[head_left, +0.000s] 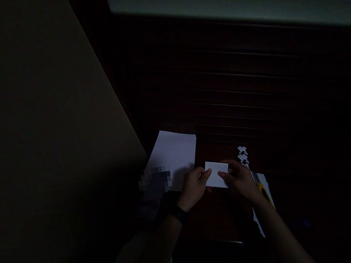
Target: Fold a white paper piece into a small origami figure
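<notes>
Between my two hands is a small white rectangle of paper point(216, 179), held above a dark reddish-brown wooden surface point(207, 220). My left hand point(195, 185) grips its left edge, thumb on top and fingers underneath. On the right edge, my right hand point(239, 179) pinches it the same way, its thumb lying on the face of the paper. Larger white sheets point(175, 151) lie flat behind my left hand. Scissors with yellow handles point(264, 193) rest beside my right wrist, partly hidden by it, on more white paper point(265, 181).
Small cut white paper pieces point(243, 156) lie in a row behind my right hand. A pixelated dark patch point(157, 181) covers part of the sheets. Dark slatted panelling point(220, 79) rises behind, and a plain wall point(31, 93) stands at left. The scene is very dim.
</notes>
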A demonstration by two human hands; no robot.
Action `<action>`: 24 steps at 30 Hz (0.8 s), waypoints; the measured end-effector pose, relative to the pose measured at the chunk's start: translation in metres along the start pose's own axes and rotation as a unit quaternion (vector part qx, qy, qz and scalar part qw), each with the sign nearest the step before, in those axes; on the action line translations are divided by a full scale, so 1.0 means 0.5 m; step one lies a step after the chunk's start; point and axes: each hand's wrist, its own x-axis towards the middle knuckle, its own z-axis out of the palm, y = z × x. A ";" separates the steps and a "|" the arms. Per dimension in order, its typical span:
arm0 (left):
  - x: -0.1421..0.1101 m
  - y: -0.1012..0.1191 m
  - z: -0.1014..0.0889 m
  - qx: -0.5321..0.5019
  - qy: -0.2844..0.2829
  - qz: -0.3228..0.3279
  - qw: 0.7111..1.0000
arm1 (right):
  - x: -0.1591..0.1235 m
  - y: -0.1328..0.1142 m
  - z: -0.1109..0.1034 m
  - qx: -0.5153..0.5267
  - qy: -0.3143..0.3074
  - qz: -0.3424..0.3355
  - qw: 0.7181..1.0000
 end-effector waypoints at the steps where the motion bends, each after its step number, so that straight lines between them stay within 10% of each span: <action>1: 0.000 -0.002 0.001 -0.013 0.002 -0.004 1.000 | -0.004 -0.001 -0.005 0.005 -0.002 -0.003 1.000; 8: -0.009 -0.002 -0.014 -0.034 0.033 -0.017 0.999 | -0.039 -0.001 -0.023 0.051 0.060 -0.001 0.997; 18: -0.069 0.014 0.000 -0.047 -0.036 -0.005 0.998 | -0.154 -0.003 0.037 -0.296 0.035 -0.222 0.928; 24: -0.095 0.026 -0.009 -0.069 -0.037 -0.051 0.996 | -0.164 0.006 0.033 -0.237 0.041 -0.190 0.952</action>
